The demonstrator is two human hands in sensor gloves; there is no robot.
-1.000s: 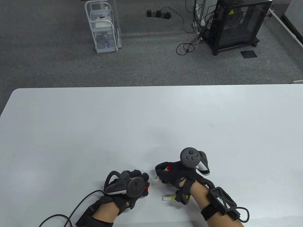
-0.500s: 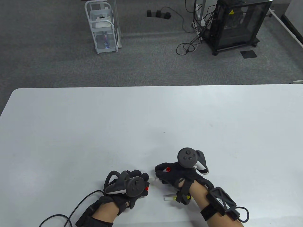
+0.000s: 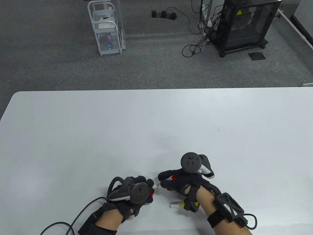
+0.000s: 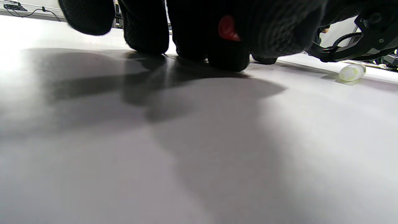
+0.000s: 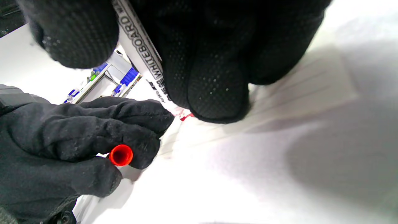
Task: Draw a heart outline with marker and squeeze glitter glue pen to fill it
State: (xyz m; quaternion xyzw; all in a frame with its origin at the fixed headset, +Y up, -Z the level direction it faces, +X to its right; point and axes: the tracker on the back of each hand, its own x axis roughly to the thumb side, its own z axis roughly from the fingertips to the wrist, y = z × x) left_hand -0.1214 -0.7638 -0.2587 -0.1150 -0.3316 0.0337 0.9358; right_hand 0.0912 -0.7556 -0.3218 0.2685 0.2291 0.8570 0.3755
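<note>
My right hand (image 3: 171, 183) grips a white whiteboard marker (image 5: 141, 51) with a red end (image 3: 173, 177); its red tip touches the white table (image 3: 97, 134) just below my fingers (image 5: 214, 93). Just left of it, my left hand (image 3: 144, 186) rests on the table and pinches the marker's red cap (image 5: 120, 155), which also shows in the table view (image 3: 151, 194) and the left wrist view (image 4: 228, 29). A clear glitter glue pen (image 3: 175, 205) with a yellowish body lies on the table under my right wrist, its end showing in the left wrist view (image 4: 351, 72). No drawn line is visible.
The left glove's cable (image 3: 73, 220) runs off the table's near edge. Beyond the far edge, on grey carpet, stand a white wire cart (image 3: 106, 29) and a black cabinet (image 3: 244, 24) with loose cables (image 3: 195, 46).
My right hand has shifted a little to the left with the marker, closer to my left hand. The left hand and the glue pen have stayed put.
</note>
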